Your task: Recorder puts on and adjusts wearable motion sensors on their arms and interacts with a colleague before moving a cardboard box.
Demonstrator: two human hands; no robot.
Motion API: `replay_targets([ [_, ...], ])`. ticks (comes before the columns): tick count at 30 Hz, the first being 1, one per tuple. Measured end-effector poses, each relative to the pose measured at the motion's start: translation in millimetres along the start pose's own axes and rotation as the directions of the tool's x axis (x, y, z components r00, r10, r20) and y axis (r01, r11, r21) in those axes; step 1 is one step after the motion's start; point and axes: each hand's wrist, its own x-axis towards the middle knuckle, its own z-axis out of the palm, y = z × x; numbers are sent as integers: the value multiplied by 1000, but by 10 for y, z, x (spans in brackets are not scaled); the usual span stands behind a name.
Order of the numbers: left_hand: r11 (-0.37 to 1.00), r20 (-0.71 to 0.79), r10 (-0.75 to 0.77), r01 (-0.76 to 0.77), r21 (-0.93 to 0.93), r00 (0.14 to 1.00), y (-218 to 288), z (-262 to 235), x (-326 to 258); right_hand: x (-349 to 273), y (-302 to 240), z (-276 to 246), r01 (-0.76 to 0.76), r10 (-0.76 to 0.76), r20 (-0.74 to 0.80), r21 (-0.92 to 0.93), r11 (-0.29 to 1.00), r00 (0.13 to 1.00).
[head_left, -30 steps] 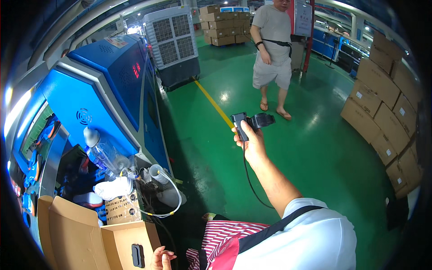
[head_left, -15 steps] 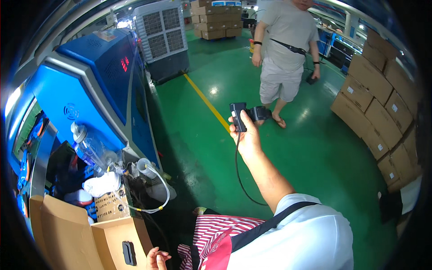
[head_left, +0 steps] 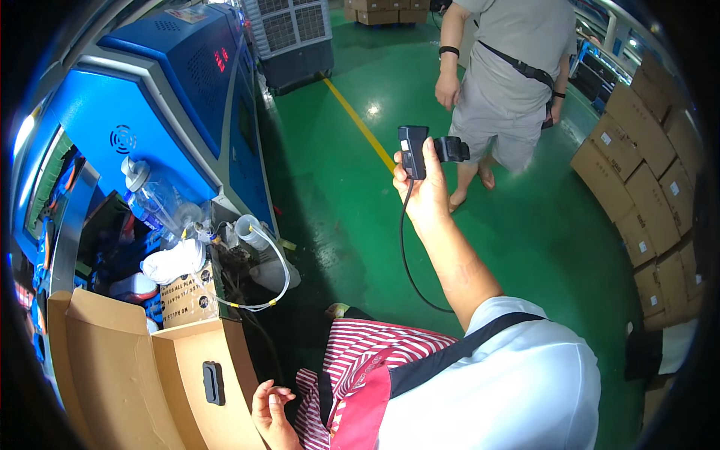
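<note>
My right hand [head_left: 426, 180] is raised over the green floor, its fingers and thumb wrapped round a small black box-shaped device [head_left: 412, 150]. A black clip-like part [head_left: 451, 149] sticks out to the right of the device, and a black cable [head_left: 405, 255] hangs from its underside. At the lower edge, my left hand [head_left: 273, 411] has loosely curled fingers, a little apart, with nothing visible in them. It is beside an open cardboard box [head_left: 97, 367]; a black oblong piece [head_left: 214, 383] lies against the box's inner surface.
A blue machine [head_left: 172, 97] stands at the left, with a clear bottle [head_left: 154, 187], white shoes [head_left: 174, 262] and tubing [head_left: 286, 262] near it. A person [head_left: 510, 82] in grey stands ahead. Stacked cartons [head_left: 637, 187] line the right, and an air cooler [head_left: 292, 37] stands behind.
My right hand has risen slightly and moved right with the black device. My left hand has come further into view, and the person ahead is nearer.
</note>
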Motion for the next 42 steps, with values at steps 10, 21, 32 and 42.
replay_targets([
  [10,999,-25,-41,41,19,999,9,181,-25,-7,37,-52,-55,53,56,29,998,997],
  [21,999,-52,-46,45,-17,998,-227,208,-33,-87,184,-182,-64,67,101,-36,997,993],
  [32,998,-39,-68,67,-18,997,-335,167,-38,-252,477,-252,-24,98,314,-231,973,944],
  [42,995,-38,-101,101,-9,994,-412,199,-22,-485,613,-361,-17,208,402,-428,903,892],
])
